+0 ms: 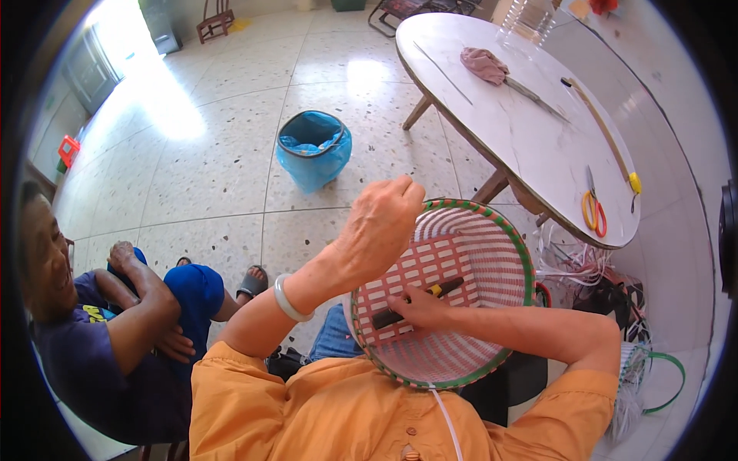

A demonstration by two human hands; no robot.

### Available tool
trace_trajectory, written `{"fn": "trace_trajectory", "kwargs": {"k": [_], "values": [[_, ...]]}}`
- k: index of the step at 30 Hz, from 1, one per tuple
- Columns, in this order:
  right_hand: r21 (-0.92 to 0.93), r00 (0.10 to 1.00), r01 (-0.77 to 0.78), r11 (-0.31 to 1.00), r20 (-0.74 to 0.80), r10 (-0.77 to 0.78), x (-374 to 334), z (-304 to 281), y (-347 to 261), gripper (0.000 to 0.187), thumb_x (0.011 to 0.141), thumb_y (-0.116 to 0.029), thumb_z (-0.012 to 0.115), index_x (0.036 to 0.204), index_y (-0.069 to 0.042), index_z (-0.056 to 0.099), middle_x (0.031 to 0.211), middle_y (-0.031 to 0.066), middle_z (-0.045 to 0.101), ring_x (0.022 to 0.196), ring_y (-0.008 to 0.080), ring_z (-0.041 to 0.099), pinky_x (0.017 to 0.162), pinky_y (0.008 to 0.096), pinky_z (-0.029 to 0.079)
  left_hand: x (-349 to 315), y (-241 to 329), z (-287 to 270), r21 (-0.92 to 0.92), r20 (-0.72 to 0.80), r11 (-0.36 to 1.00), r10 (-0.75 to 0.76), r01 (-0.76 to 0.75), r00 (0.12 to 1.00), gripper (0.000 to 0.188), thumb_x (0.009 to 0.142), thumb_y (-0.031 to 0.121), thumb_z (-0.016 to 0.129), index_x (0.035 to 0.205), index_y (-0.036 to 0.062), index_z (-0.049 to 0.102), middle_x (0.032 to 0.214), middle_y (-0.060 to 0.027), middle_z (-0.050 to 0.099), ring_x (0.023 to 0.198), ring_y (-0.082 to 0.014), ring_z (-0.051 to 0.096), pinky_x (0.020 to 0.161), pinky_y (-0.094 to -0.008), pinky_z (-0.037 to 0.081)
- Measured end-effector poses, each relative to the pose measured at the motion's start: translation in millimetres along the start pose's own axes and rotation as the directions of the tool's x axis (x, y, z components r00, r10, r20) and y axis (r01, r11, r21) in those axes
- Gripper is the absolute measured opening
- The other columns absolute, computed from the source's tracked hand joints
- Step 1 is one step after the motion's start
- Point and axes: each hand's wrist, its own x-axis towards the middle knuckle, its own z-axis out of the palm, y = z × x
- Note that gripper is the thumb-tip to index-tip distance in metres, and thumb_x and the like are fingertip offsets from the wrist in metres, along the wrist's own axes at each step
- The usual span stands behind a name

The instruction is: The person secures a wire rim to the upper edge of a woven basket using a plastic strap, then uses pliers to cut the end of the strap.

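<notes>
A round woven basket (503, 253) in pink and white strips, with a green-edged rim, rests in my lap with its mouth toward me. My left hand (377, 227) is closed beside the far left part of the rim; what its curled fingers hold, if anything, is hidden. Inside the basket, my right hand (421, 307) grips a long black tool (382, 317) with a yellow band, whose exact kind I cannot make out. From the near rim a pale strip (444, 415) hangs over my orange shirt.
A white table (492, 104) at the right holds scissors (593, 203), a cloth-wrapped blade (538, 100), a thin rod and a stick. A blue-lined bin (315, 154) stands ahead. At left sits another person (115, 346), arms folded. Loose plastic strips (573, 261) lie below the table.
</notes>
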Motion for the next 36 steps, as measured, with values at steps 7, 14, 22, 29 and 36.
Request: {"fn": "trace_trajectory", "kwargs": {"k": [7, 14, 22, 29, 36], "values": [[0.147, 0.939, 0.015, 0.989, -0.341, 0.037, 3, 34, 38, 0.022, 0.089, -0.019, 0.065, 0.088, 0.003, 0.060, 0.082, 0.0126, 0.063, 0.069, 0.0209, 0.063, 0.054, 0.0359, 0.053, 3, 3, -1, -0.019, -0.005, 1.000, 0.001, -0.001, 1.000, 0.013, 0.085, 0.002, 0.061, 0.078, -0.0017, 0.052, 0.076, -0.0170, 0.053, 0.071, -0.0347, 0.056, 0.065, -0.0436, 0.045], [0.646, 1.000, -0.030, 0.762, 0.024, 0.019, -100, -45, -54, 0.014, 0.087, 0.002, 0.054, 0.101, 0.001, 0.053, 0.097, 0.0180, 0.061, 0.077, 0.0256, 0.068, 0.062, 0.0330, 0.059, 1, 4, -1, 0.018, 0.013, 1.000, 0.017, -0.017, 1.000, 0.008, 0.080, -0.003, 0.059, 0.078, -0.0019, 0.051, 0.079, -0.0178, 0.055, 0.074, -0.0360, 0.056, 0.068, -0.0442, 0.046], [0.261, 0.876, 0.445, 0.857, -0.328, -0.355, -201, -84, -72, 0.056, 0.087, 0.007, 0.053, 0.138, -0.005, 0.032, 0.107, 0.0146, 0.059, 0.080, 0.0173, 0.066, 0.063, 0.0279, 0.055, -2, 5, -5, 0.062, 0.057, 0.998, 0.010, -0.014, 0.998, 0.007, 0.076, -0.008, 0.057, 0.078, -0.0043, 0.052, 0.078, -0.0181, 0.055, 0.072, -0.0327, 0.057, 0.067, -0.0418, 0.047], [0.304, 0.894, 0.370, 0.878, -0.373, -0.247, -207, -128, -48, 0.023, 0.092, -0.011, 0.066, 0.109, 0.000, 0.055, 0.078, 0.0034, 0.062, 0.065, 0.0093, 0.057, 0.059, 0.0244, 0.048, 3, 9, -7, 0.050, 0.077, 0.998, 0.028, -0.032, 0.997, 0.008, 0.075, -0.010, 0.057, 0.079, -0.0044, 0.053, 0.078, -0.0176, 0.055, 0.072, -0.0309, 0.058, 0.067, -0.0405, 0.048], [-0.842, 0.644, 0.283, 0.459, -0.188, -0.742, -208, -171, -85, 0.014, 0.089, -0.001, 0.062, 0.102, 0.001, 0.056, 0.100, 0.0136, 0.055, 0.086, 0.0257, 0.059, 0.076, 0.0319, 0.048, 2, 10, -9, 0.069, 0.107, 0.997, 0.014, -0.022, 0.994, 0.008, 0.075, -0.010, 0.057, 0.080, -0.0049, 0.053, 0.079, -0.0177, 0.056, 0.074, -0.0319, 0.059, 0.069, -0.0411, 0.049]]}}
